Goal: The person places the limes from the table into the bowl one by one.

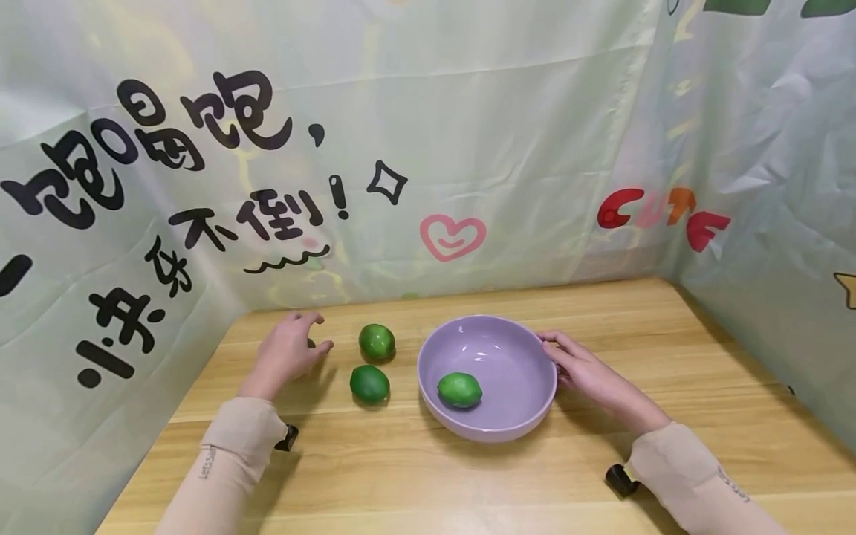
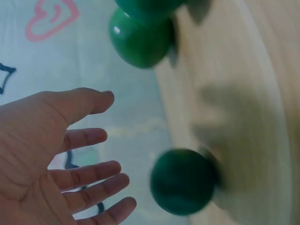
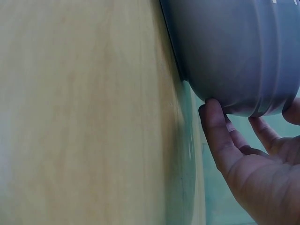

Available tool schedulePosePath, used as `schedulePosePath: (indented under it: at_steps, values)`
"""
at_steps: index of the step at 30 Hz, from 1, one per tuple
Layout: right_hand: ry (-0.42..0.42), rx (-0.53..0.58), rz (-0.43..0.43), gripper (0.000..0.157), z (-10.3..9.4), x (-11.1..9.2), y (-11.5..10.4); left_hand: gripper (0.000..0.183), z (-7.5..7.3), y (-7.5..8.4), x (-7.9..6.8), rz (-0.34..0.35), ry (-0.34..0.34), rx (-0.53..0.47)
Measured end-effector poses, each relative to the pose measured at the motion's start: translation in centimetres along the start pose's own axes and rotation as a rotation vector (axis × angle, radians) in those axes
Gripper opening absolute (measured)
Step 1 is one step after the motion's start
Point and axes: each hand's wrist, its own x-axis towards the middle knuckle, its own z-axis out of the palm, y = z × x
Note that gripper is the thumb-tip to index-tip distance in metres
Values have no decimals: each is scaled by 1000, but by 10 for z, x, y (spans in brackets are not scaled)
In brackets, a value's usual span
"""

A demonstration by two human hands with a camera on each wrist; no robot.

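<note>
My left hand (image 1: pixel 287 352) reaches over the left side of the table, fingers apart and holding nothing. A dark green lime (image 2: pixel 183 182) sits on the table just beyond its fingertips in the left wrist view; in the head view the hand mostly hides it. Two more limes, a rear lime (image 1: pixel 377 342) and a front lime (image 1: pixel 370 385), lie between that hand and a purple bowl (image 1: pixel 515 371). Inside the bowl rests another lime (image 1: pixel 460 390), towards its left side. At the bowl's right side my right hand (image 1: pixel 591 375) grips the outer wall near the rim with its fingertips.
The wooden table (image 1: pixel 455 483) ends at a pale printed cloth (image 1: pixel 508 163) behind and on both sides. Small black devices are strapped at the left cuff (image 1: pixel 244 431) and right cuff (image 1: pixel 672 461).
</note>
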Motion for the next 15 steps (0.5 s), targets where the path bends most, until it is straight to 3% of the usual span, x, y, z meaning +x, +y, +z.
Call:
schedulePosePath:
  at_steps: [8, 15]
  values:
    - [-5, 12, 0, 57, 0, 1, 1, 55, 9, -20, -2, -43, -17, 14]
    - [-5, 8, 4, 57, -1, 0, 1, 57, 14, -28, -1, -74, -45, 18]
